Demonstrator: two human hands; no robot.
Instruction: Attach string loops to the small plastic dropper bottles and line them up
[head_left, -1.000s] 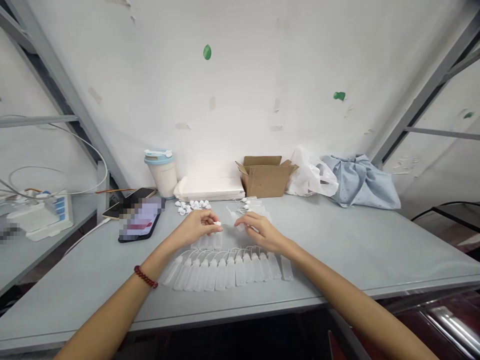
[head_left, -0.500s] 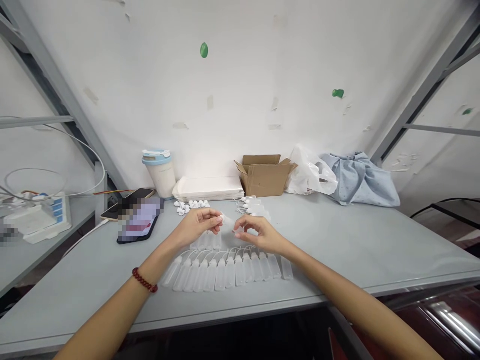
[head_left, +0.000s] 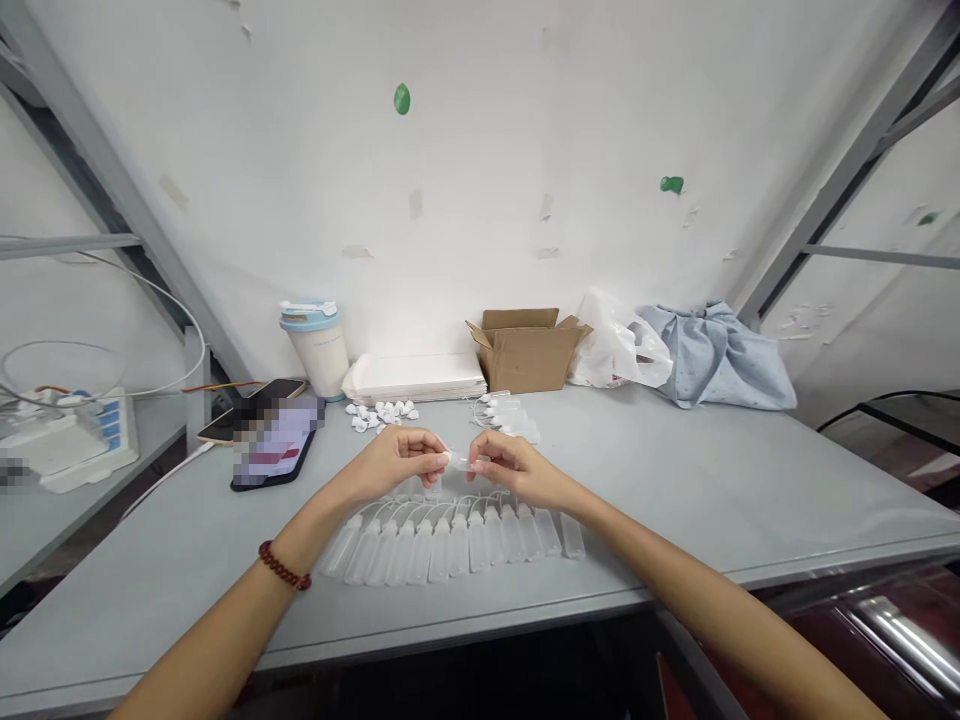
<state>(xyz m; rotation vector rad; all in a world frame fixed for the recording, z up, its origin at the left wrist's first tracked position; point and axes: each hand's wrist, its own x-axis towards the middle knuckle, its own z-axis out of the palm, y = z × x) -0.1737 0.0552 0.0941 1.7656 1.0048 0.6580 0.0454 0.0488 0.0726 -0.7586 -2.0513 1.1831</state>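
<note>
Between my two hands, above the desk, is a small translucent plastic bottle (head_left: 460, 462). My left hand (head_left: 405, 462) pinches its left end, where a whitish part shows at the fingertips. The fingers of my right hand (head_left: 519, 466) are closed on its right end. Much of the bottle is hidden by my fingers. Just below the hands lies a row of similar translucent bottles (head_left: 439, 550) with thin white tubes curving from their tops. A few more bottles lie partly behind my left hand. Beyond the hands are a pile of small white caps (head_left: 381, 414) and another group of bottles (head_left: 510, 415).
Along the wall stand a blue-lidded cup (head_left: 319, 350), a stack of white sheets or trays (head_left: 416, 375), an open cardboard box (head_left: 529, 355), a white plastic bag (head_left: 619, 345) and a light blue cloth bundle (head_left: 720, 360). Two phones (head_left: 274, 455) lie at the left, one cabled.
My hands have come closer together. The bottle, tilted up in my left hand before, now lies level between both hands, with my right fingers on it.
</note>
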